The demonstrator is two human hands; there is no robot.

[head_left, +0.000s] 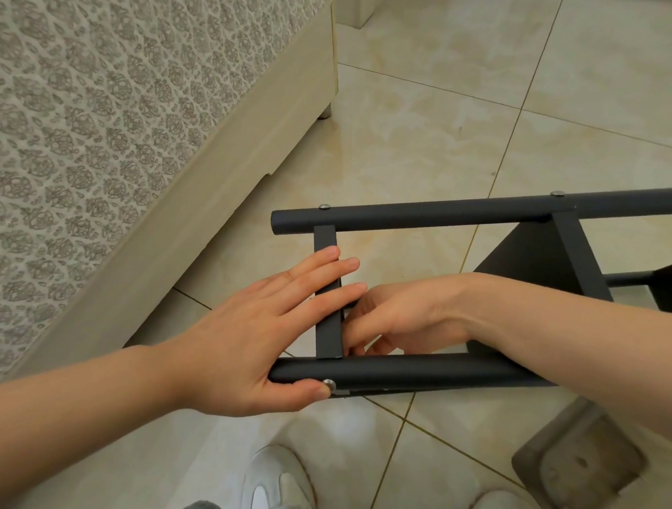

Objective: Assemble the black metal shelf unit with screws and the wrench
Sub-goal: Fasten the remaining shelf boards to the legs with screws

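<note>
Beige floor tiles [432,134] fill most of the frame, and the shelf unit [523,262] lies on its side at centre right. Its near tube [417,371] runs across the lower middle, its far tube [447,212] across the middle right, and a flat crossbar [328,324] joins them. A dark panel [531,258] sits between the tubes further right. Silver screw heads show on the far tube, and another screw [329,384] sits in the near tube's side.

The left hand [254,340] lies open over the joint, its fingers [326,261] flat across the crossbar and its thumb pressed under the near tube, touching that screw. The right hand [393,317] reaches in from the right with fingers curled down behind the crossbar at the corner; whether it pinches anything I cannot tell.

A patterned bed [98,121] fills the upper left. White shoes [276,490] show at the bottom edge, and a blurred grey block [581,466] lies at lower right.
</note>
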